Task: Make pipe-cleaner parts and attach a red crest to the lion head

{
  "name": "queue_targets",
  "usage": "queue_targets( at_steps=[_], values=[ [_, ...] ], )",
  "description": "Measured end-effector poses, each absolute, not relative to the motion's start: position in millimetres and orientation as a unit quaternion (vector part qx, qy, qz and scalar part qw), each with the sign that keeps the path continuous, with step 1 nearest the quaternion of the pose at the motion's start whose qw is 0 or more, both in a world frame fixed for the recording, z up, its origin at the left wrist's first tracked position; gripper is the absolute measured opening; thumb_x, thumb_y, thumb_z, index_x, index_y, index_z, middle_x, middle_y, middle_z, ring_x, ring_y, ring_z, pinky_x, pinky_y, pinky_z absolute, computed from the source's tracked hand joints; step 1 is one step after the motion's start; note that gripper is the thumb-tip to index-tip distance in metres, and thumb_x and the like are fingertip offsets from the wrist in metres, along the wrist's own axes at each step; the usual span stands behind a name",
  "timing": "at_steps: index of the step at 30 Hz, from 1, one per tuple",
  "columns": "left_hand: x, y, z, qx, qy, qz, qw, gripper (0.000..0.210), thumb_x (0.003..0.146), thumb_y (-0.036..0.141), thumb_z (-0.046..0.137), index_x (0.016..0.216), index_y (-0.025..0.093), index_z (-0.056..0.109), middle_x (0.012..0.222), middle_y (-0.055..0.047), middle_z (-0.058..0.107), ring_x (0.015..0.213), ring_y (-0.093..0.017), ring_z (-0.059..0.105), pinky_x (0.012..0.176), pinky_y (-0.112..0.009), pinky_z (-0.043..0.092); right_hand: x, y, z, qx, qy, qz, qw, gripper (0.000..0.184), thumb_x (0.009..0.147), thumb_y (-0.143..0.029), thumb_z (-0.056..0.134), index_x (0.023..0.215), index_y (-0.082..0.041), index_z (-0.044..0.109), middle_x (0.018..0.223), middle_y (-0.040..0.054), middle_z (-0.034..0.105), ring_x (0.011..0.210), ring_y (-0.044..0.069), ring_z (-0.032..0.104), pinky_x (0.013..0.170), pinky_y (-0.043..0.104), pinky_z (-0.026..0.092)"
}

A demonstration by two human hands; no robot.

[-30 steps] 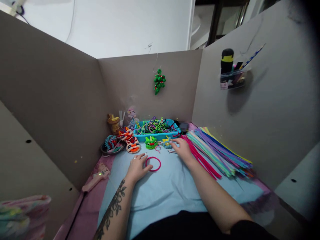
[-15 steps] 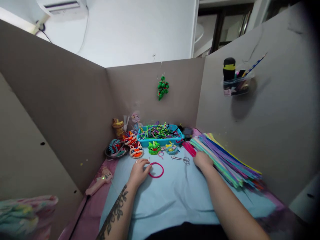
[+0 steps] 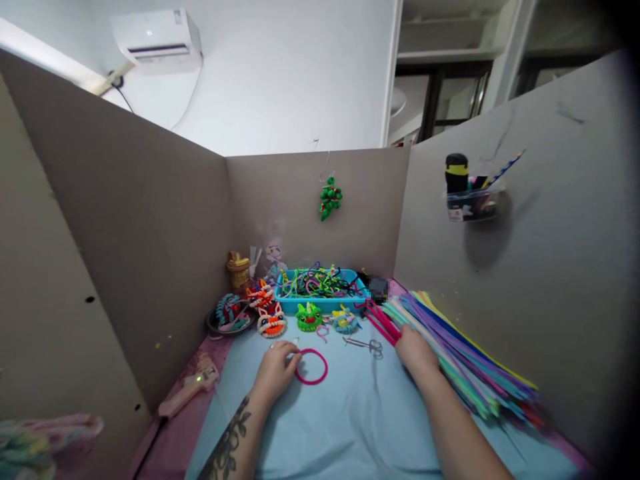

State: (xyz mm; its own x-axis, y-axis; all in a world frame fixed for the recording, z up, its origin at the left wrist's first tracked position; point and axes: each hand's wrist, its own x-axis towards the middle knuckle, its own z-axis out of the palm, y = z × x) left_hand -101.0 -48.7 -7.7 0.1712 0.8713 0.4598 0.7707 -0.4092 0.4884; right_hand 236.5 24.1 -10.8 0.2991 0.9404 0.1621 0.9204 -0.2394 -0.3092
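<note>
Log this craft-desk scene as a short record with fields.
left hand: fingertips on the pink ring, flat on the blue mat
right hand: on the pink stems at the near edge of the pipe cleaner pile
scissors: lying between the hands
blue tray: holds tangled pipe cleaners
glue gun: left of mat

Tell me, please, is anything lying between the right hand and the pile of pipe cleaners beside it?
Nothing visible: the right hand already rests against the pile of pipe cleaners. The scissors lie to its left, clear of it.

Right hand [image 3: 417, 352] fingertips hidden among pipe cleaners [image 3: 460, 357]
</note>
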Motion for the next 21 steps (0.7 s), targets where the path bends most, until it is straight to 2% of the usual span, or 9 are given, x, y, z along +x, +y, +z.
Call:
queue_targets(
  at_steps=[5,8,10,13,16,19,21],
  values=[
    [-100,-50,-7,0.761,0.533,0.362,0.078,0.021,0.085,0.028,0.049,0.083,0.021,0.068,0.088,-0.006,0.069,0.087,-0.022,0.06,0.083,-0.035,0.044,231,14,0,-0.782,-0.573,-0.034,0.241,0.034,0.094,-0.029,0.029,0.113,-0.018,0.055,0.104,0.0124,0.065,0.09,0.025,0.063,0.069,0.031,0.043],
    [-99,-51,-8,0.756,0.53,0.376,0.08,0.02,0.084,0.028,0.049,0.083,0.021,0.067,0.088,-0.006,0.069,0.087,-0.021,0.061,0.082,-0.035,0.045,223,8,4,-0.726,-0.599,-0.102,0.324,0.034,0.094,-0.029,0.03,0.113,-0.018,0.055,0.11,0.01,0.064,0.095,0.023,0.06,0.073,0.029,0.041],
    [-98,-51,-9,0.75,0.529,0.389,0.079,0.02,0.085,0.028,0.048,0.085,0.021,0.067,0.091,-0.006,0.069,0.091,-0.021,0.06,0.084,-0.035,0.045,217,6,6,-0.698,-0.616,-0.121,0.343,0.032,0.092,-0.024,0.034,0.11,-0.017,0.058,0.109,0.0099,0.064,0.093,0.022,0.06,0.073,0.029,0.041],
    [-96,-50,-11,0.738,0.532,0.409,0.077,0.021,0.085,0.029,0.047,0.092,0.021,0.066,0.099,-0.008,0.067,0.098,-0.022,0.059,0.088,-0.035,0.045,207,5,11,-0.696,-0.629,-0.114,0.326,0.032,0.09,-0.02,0.036,0.11,-0.018,0.061,0.107,0.0103,0.065,0.091,0.022,0.061,0.074,0.029,0.041],
    [-94,-48,-12,0.729,0.537,0.418,0.079,0.023,0.086,0.031,0.047,0.095,0.02,0.065,0.102,-0.009,0.066,0.095,-0.021,0.06,0.087,-0.035,0.047,198,6,19,-0.676,-0.653,-0.108,0.325,0.036,0.091,-0.02,0.032,0.116,-0.017,0.057,0.112,0.0112,0.063,0.097,0.023,0.059,0.08,0.029,0.041],
    [-94,-48,-13,0.731,0.539,0.409,0.087,0.023,0.085,0.031,0.048,0.094,0.021,0.066,0.1,-0.008,0.067,0.092,-0.021,0.061,0.084,-0.034,0.048,201,11,20,-0.695,-0.663,-0.062,0.271,0.039,0.093,-0.022,0.028,0.124,-0.017,0.051,0.117,0.0125,0.06,0.104,0.022,0.057,0.084,0.028,0.041],
    [-95,-49,-12,0.737,0.538,0.398,0.092,0.022,0.085,0.032,0.048,0.092,0.021,0.067,0.096,-0.007,0.067,0.09,-0.02,0.061,0.082,-0.033,0.048,212,15,15,-0.733,-0.642,-0.033,0.224,0.04,0.092,-0.024,0.031,0.125,-0.014,0.051,0.114,0.0161,0.061,0.101,0.025,0.059,0.08,0.031,0.043]
  ],
)
